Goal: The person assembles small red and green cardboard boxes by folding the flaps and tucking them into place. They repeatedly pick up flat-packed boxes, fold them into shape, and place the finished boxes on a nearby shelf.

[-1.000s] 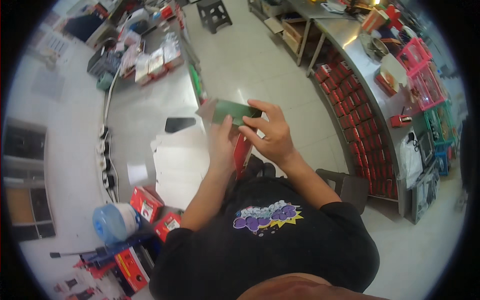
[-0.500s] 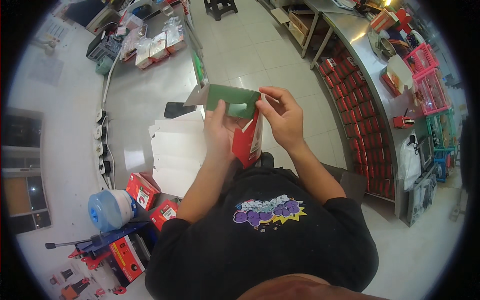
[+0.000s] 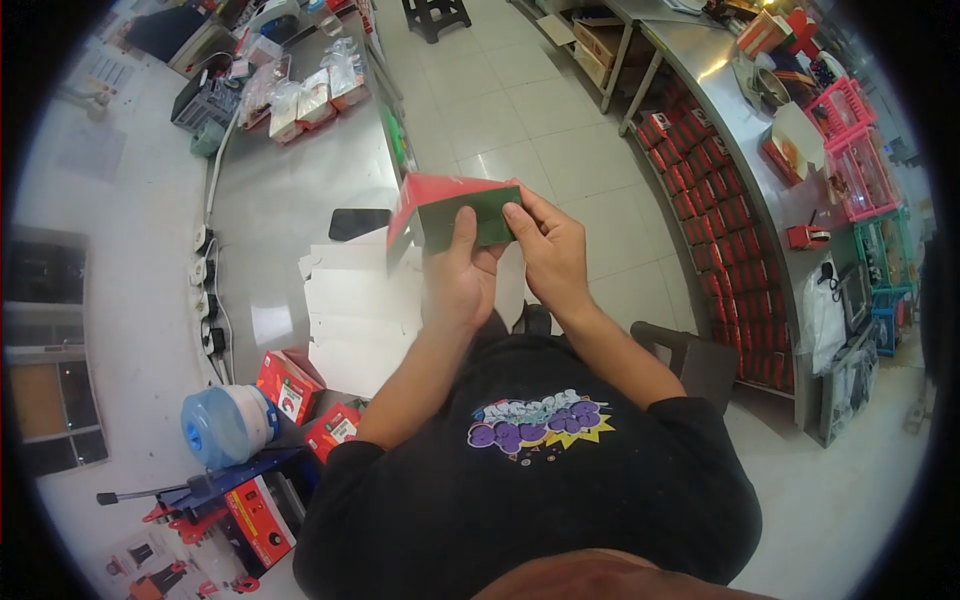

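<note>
Both hands hold a small cardboard box (image 3: pixel 470 222) with a dark green panel toward me and red panels on its far and left sides. My left hand (image 3: pixel 461 275) grips it from below, the thumb lying upright on the green face. At the right end of the box, my right hand (image 3: pixel 548 240) pinches the edge between thumb and fingers. The left flap is blurred by motion. Beneath my left forearm, flat white cardboard sheets (image 3: pixel 352 315) lie on the metal table (image 3: pixel 285 200). The fingers behind the box are partly hidden.
A black phone (image 3: pixel 360 223) lies beyond the sheets. Red boxes (image 3: pixel 290 388), a blue water jug (image 3: pixel 215 428) and a red-and-blue machine (image 3: pixel 255 520) stand at the near left. Stacked red boxes (image 3: pixel 720 225) fill the shelf under the right-hand table. Plastic-bagged packs (image 3: pixel 313 98) sit far left.
The box has been turned: its red outside now shows at the top and left, and the green face sits lower. Both hands have shifted slightly with it.
</note>
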The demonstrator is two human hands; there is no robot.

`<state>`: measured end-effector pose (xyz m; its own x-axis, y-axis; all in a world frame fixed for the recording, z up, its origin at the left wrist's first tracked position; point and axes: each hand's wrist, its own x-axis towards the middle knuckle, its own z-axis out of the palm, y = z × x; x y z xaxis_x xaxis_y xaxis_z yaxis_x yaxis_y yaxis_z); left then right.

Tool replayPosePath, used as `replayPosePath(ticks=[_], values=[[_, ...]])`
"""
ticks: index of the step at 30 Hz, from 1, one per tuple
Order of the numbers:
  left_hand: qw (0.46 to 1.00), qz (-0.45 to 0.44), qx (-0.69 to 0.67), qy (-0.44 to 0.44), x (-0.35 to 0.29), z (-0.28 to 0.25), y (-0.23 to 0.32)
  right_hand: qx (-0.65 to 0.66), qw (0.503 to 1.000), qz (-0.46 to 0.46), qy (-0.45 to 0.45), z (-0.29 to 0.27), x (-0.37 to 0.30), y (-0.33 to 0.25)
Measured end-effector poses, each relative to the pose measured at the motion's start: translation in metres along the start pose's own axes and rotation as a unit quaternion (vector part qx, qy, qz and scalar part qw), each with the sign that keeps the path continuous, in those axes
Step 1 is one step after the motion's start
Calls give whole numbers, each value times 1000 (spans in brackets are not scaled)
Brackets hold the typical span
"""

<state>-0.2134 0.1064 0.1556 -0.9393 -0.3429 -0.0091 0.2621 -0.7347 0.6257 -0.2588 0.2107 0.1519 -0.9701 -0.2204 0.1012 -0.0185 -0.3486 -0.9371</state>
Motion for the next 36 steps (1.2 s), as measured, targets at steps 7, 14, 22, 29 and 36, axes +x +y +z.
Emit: replayPosePath(ticks=[7, 14, 22, 29, 36], values=[[999, -16, -50, -11, -6, 5, -16, -22, 1000, -8, 1, -6, 1, 0], [999, 21, 26, 17, -7, 4, -23, 77, 994, 76, 2, -10, 4, 7], [998, -1, 34, 57, -4, -10, 1, -281, 932, -200, -111, -13, 1, -6], [996, -31, 44, 65, -6, -17, 4, -393, 845, -311, -185, -27, 15, -6], [965, -70, 247, 52, 0, -23, 8, -349, 892, -244, -150, -25, 2, 4]])
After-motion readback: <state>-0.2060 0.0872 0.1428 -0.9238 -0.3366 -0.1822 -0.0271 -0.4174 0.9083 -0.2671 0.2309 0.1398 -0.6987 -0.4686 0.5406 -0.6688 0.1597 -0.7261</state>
